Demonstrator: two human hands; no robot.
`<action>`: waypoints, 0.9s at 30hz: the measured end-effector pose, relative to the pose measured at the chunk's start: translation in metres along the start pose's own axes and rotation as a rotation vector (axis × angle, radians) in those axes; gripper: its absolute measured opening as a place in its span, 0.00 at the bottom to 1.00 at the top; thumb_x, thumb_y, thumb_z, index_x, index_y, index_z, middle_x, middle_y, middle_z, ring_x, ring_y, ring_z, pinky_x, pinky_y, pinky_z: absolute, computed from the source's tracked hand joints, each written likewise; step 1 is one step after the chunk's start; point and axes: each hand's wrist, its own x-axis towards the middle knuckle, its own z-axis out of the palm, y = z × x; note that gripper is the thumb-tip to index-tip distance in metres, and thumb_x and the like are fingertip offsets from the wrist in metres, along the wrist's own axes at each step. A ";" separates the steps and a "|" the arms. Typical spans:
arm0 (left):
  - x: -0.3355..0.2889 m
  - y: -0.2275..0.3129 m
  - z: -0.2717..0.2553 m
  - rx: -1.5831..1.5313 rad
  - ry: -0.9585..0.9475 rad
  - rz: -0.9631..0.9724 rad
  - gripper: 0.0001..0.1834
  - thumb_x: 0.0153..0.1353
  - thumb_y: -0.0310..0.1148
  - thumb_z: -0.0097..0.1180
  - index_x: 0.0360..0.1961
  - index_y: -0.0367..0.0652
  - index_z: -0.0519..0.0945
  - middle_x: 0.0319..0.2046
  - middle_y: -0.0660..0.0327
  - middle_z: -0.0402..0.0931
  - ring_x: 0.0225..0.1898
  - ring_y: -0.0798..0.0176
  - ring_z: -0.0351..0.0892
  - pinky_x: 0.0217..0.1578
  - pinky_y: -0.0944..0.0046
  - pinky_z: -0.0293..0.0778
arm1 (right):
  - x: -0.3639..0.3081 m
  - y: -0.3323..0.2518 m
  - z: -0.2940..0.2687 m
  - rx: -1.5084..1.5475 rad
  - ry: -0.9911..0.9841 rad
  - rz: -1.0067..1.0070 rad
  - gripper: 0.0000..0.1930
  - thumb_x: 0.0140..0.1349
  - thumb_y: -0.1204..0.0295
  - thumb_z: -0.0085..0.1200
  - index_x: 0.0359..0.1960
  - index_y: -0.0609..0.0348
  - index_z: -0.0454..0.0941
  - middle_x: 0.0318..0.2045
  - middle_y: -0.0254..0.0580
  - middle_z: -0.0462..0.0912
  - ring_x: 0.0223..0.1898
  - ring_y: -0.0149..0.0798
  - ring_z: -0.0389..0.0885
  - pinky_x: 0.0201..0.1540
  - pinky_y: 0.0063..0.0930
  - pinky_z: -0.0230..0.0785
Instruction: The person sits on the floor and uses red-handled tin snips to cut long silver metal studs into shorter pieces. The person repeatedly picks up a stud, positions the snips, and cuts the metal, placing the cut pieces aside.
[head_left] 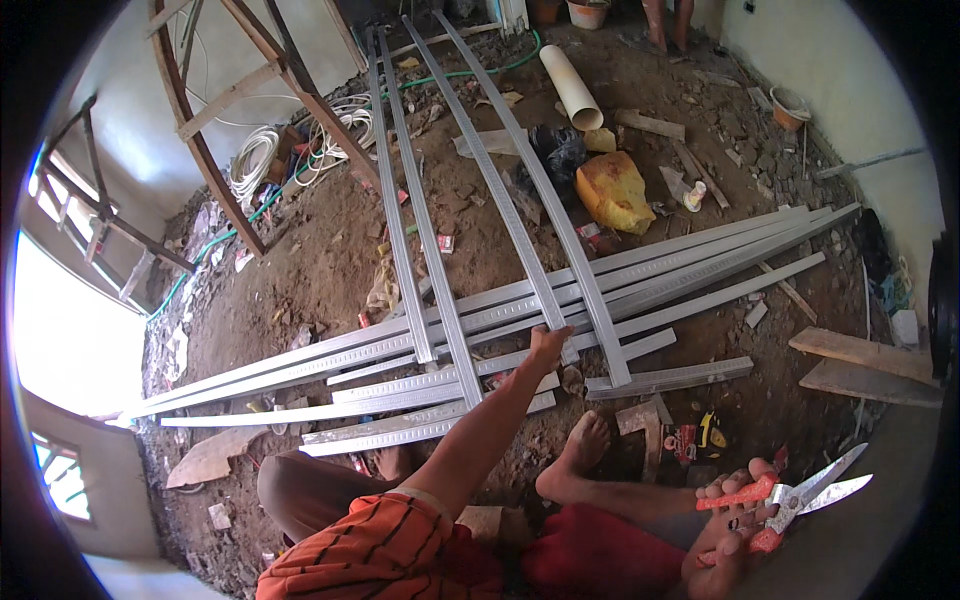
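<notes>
My left hand (548, 345) reaches forward and is closed around the near end of a long silver metal channel (490, 175). That channel runs away from me across other channels lying crosswise. Its tip shows just past my fingers. At the lower right, my right hand (735, 510) holds a pair of tin snips (790, 500) by their red handles. The snips' blades are spread apart and point right, away from any metal. Beside the held piece lie another lengthwise channel (555, 205) on its right and two more on its left. Several crosswise channels (680, 255) are stacked under them.
Dirt and rubble cover the floor. A wooden trestle (215, 150) and coiled white tubing (255, 160) stand left. Beyond the channels lie a white pipe (570, 88) and a yellow sack (612, 190). A tape measure (712, 432) rests near my foot. Another person's legs (668, 25) show far back.
</notes>
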 end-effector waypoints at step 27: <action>-0.166 0.118 -0.012 -0.268 0.057 0.253 0.09 0.54 0.35 0.57 0.32 0.43 0.73 0.18 0.66 0.68 0.18 0.68 0.68 0.18 0.65 0.66 | -0.002 -0.027 0.093 -0.329 0.082 -0.181 0.40 0.49 0.51 0.51 0.58 0.70 0.58 0.42 0.44 0.71 0.41 0.37 0.71 0.45 0.30 0.64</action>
